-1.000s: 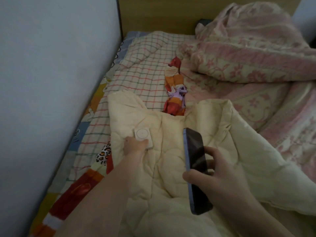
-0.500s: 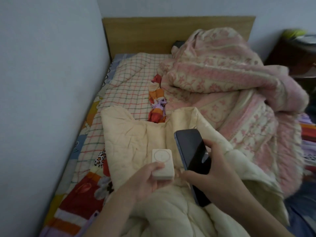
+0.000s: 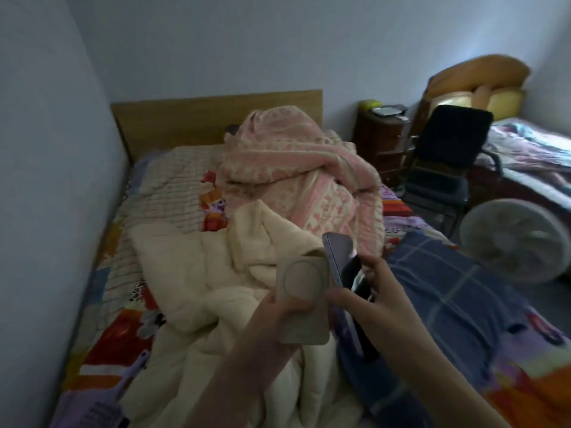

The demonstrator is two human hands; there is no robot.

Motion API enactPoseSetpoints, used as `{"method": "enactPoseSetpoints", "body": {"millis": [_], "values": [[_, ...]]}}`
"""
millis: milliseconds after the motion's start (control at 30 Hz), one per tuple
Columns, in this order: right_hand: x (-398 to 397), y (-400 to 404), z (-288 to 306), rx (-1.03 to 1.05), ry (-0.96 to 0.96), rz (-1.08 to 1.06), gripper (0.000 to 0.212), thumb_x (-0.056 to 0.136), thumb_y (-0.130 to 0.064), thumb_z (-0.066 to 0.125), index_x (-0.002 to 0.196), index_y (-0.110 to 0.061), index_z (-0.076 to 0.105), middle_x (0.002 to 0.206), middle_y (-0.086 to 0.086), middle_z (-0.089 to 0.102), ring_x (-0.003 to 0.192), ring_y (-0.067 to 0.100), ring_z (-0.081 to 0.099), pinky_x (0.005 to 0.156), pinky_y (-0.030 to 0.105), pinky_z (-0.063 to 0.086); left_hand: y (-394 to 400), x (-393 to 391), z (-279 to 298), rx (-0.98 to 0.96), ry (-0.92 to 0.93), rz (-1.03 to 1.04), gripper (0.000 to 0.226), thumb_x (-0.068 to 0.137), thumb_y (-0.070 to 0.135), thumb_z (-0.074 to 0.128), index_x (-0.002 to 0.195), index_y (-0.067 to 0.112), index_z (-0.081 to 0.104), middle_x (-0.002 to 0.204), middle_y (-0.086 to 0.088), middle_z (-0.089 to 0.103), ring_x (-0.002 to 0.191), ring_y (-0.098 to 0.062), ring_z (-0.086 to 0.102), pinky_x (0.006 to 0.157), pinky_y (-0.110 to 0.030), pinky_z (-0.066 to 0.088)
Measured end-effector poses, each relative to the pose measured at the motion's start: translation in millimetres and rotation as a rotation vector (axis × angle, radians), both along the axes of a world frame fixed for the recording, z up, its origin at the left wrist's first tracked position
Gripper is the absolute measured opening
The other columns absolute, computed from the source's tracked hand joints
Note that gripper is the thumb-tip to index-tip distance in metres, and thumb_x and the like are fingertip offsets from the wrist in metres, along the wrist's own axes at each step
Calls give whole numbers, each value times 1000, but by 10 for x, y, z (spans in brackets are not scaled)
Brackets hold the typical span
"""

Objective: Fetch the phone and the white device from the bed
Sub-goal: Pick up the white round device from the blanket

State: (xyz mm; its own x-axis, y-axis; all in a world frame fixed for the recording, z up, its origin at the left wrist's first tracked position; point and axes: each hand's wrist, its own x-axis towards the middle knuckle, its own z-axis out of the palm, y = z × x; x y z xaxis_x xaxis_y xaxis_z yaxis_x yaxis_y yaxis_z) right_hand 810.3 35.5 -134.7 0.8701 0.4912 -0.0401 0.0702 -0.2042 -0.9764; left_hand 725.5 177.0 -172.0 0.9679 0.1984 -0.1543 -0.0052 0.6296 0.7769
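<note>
My left hand (image 3: 272, 322) holds the white device (image 3: 304, 299), a flat rounded rectangle with a circle on its face, lifted above the cream quilt (image 3: 197, 273). My right hand (image 3: 375, 307) grips the dark phone (image 3: 346, 279) by its lower half, upright and tilted, screen toward me. The device's right edge sits right against the phone's left edge. Both are held in the air over the bed (image 3: 117, 332).
A pink patterned blanket (image 3: 293, 168) is heaped toward the wooden headboard (image 3: 185, 118). A wall runs along the bed's left side. To the right stand a black chair (image 3: 445, 162), a white fan (image 3: 516, 242), a dark nightstand (image 3: 377, 140) and another bed (image 3: 537, 156).
My left hand lifted the white device off the quilt and brought it up beside the phone. Both hands rose toward me, and my view tilted up and right.
</note>
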Motion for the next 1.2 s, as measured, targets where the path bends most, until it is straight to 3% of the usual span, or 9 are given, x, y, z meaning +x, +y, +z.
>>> {"method": "enactPoseSetpoints", "body": {"millis": [167,267,333,367,467,533,667,967,1200], "values": [[-547,-975,211,262,253,-102,28,82,-9,67,107,-20,60,73,6,67,58,20,63,49,26,48,-804,-358,134,73,-61,-118,34,65,-9,56,82,10,78,73,-5,77,65,-14,75,52,-23,58],[-908,-1527,232,492,472,-160,35,66,-25,62,94,-7,54,69,7,50,50,14,45,43,25,37,-1263,-577,131,165,-171,-239,54,55,-7,53,106,-2,71,91,-21,69,76,-24,74,58,-33,61],[-1113,-1857,239,555,515,-181,27,74,-31,63,82,-5,58,65,9,47,50,15,42,42,24,37,-1555,-693,137,461,-272,-154,56,56,-10,68,111,-4,62,88,-11,68,88,-4,72,68,-21,59],[-1193,-2007,238,580,507,-187,28,78,-33,62,77,-5,61,64,10,45,50,15,41,42,25,37,-1712,-671,130,250,-207,-225,58,53,-8,78,105,8,61,86,4,65,89,11,67,69,-8,54],[-1319,-2418,209,647,425,-241,36,73,-46,64,71,-10,71,66,10,48,49,15,44,43,24,39,-2211,-839,354,155,-131,-238,17,72,13,73,81,28,69,70,21,64,62,2,66,51,-7,50],[-1337,-2671,201,643,392,-287,43,64,-52,70,74,-11,72,63,8,54,48,13,50,42,22,43,-2540,-790,307,357,-234,-245,37,95,1,46,78,10,78,57,9,73,51,-2,68,43,-16,52],[-1296,-3228,201,517,215,-485,52,63,-50,71,93,-8,64,65,4,59,51,13,54,47,25,45,-3111,-627,407,276,-162,-496,48,85,38,63,131,25,59,110,-5,77,98,-19,74,74,-28,59],[-1024,-4942,368,270,-202,-740,34,70,-54,61,87,-30,78,72,-12,74,71,2,70,63,18,56,-4923,-58,594,463,-261,-567,59,79,45,71,134,35,54,130,-11,65,115,-27,68,96,-51,55],[-591,-6137,426,181,-295,-896,75,65,-65,59,108,-5,72,69,-15,65,68,1,64,60,18,53,-6163,402,632,523,-358,-617,54,78,47,70,130,43,55,129,-9,66,112,-24,70,93,-49,58]]}}
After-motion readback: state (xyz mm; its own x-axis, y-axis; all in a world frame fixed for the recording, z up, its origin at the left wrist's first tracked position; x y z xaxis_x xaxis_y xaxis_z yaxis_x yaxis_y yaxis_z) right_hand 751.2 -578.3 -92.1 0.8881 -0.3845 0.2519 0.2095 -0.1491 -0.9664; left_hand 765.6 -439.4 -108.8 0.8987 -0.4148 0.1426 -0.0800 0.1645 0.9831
